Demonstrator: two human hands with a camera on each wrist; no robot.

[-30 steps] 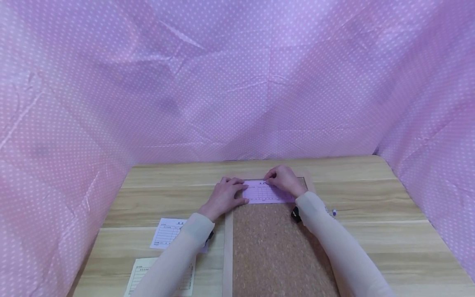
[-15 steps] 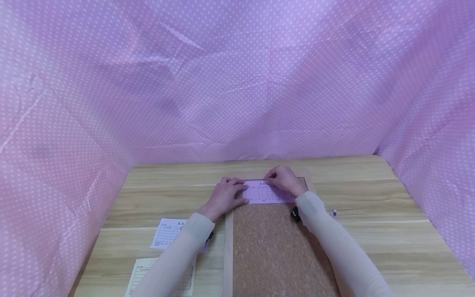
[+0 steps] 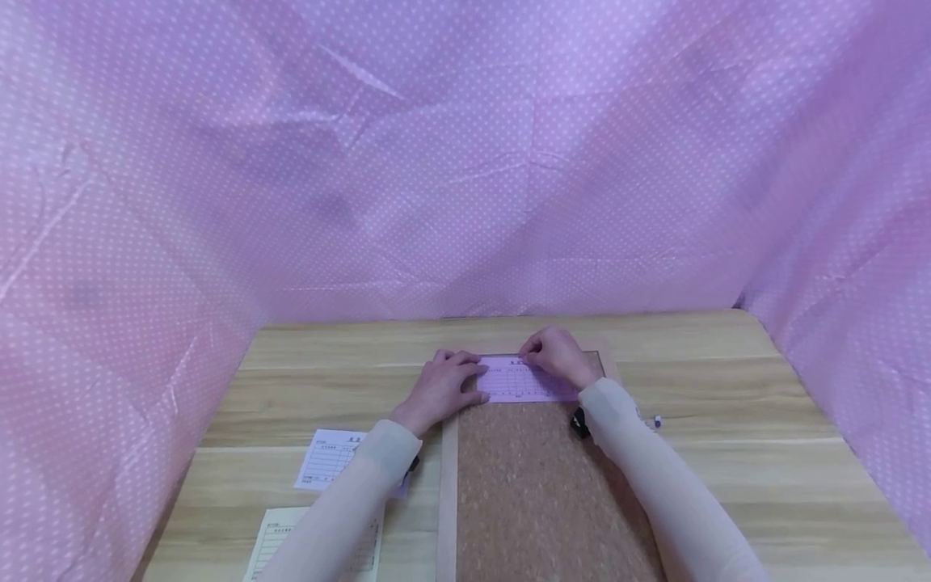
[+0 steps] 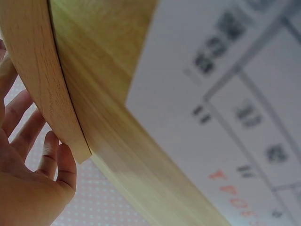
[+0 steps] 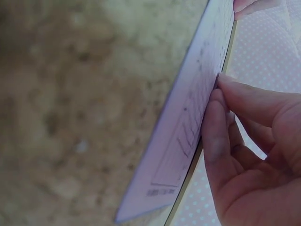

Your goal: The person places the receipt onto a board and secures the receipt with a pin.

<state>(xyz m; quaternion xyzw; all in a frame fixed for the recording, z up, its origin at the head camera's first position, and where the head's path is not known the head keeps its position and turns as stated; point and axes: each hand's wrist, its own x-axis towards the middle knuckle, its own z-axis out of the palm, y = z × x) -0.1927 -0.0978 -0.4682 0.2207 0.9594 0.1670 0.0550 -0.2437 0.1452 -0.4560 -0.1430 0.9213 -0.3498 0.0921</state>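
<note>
A pink printed form slip (image 3: 509, 386) lies across the top of a wood-framed cork board (image 3: 549, 493). My left hand (image 3: 440, 388) rests at the slip's left end with fingers spread over the frame's left side; in the left wrist view its fingertips touch the wooden frame (image 4: 40, 61). My right hand (image 3: 560, 356) is over the slip's top edge, thumb and forefinger pinched together. From the right wrist, those fingertips (image 5: 228, 82) press at the slip's edge by the frame; I cannot tell what small thing they pinch, as they hide it.
Left of the board lie a white form slip (image 3: 327, 461) and a cream form slip (image 3: 272, 533), both partly under the left sleeve. Small white and purple pieces (image 3: 658, 421) lie on the wooden table (image 3: 727, 485) beside the right sleeve. A pink dotted cloth (image 3: 465, 162) hangs behind.
</note>
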